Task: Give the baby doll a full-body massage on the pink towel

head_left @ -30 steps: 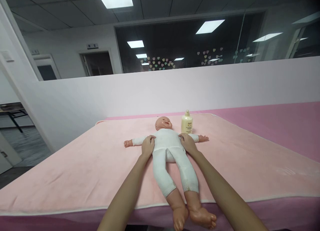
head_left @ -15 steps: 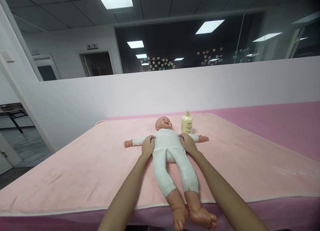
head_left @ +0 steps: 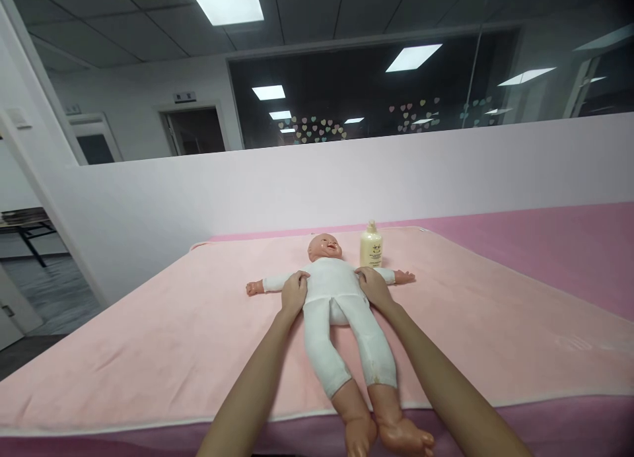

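A baby doll (head_left: 331,282) with a white cloth body lies on its back on a pink blanket (head_left: 188,351), its head at the far side and its feet toward me. My left hand (head_left: 295,292) is against the left side of its torso, fingers curled around it below the armpit. On the opposite side, my right hand (head_left: 374,286) grips the torso in the same way, thumb toward the chest. The fingertips of both hands are partly hidden beside the body. A pale yellow pump bottle (head_left: 371,246) stands upright behind the doll's right-hand arm, near my right hand.
The blanket covers a pink padded surface (head_left: 555,246) that continues to the right. Behind it rises a low white wall (head_left: 321,186) with a glass window (head_left: 366,87) above, bearing heart stickers. A dark-legged table (head_left: 30,229) stands beyond the opening at far left.
The view has tilted up very slightly, so everything sits a little lower in the picture. Both hands stay at the doll's sides, and the doll and bottle keep their places.
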{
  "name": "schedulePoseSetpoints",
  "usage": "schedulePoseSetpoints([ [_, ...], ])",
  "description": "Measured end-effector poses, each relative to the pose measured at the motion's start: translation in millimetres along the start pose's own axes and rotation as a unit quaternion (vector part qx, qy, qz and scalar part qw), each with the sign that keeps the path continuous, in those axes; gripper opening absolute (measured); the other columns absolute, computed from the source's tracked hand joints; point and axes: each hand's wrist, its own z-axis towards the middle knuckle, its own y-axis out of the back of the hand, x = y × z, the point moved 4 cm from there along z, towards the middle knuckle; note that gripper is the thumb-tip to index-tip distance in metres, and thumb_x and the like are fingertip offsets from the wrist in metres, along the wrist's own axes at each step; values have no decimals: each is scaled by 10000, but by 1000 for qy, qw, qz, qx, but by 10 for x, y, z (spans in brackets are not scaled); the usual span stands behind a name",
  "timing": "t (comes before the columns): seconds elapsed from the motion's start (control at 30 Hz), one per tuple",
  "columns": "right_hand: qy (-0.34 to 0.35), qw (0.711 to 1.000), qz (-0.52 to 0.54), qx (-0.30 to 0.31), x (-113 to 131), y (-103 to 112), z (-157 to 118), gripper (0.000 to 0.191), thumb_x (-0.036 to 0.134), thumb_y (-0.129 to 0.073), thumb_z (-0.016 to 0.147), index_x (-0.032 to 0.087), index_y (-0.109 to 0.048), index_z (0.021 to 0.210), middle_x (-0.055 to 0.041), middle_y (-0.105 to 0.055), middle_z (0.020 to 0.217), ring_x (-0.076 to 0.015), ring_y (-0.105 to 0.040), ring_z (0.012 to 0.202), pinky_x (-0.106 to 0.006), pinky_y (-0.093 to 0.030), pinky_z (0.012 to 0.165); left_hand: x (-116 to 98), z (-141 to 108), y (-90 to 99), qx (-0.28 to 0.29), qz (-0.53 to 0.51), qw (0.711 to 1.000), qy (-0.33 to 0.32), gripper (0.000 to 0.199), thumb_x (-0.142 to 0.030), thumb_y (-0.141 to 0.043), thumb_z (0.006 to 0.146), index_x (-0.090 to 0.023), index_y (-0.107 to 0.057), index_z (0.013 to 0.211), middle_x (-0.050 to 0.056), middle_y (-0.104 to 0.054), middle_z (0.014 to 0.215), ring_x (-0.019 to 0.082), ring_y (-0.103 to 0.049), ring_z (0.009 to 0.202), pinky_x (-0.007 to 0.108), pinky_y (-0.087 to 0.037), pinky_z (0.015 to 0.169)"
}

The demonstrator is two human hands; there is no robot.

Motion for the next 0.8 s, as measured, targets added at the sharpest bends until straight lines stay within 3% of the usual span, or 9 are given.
schedulePoseSetpoints([
  [0.8,-14,1000,2,7,33,32,-8,286,95,-370,780,133,-612,928,-86,-628,986,-181,-536,964,-289,-369,890,-5,3,-3,8,-9,1000,11,252,-194,-366,835,-192,-607,910,51,-656,986,193,-585,915,319,-438,817],
])
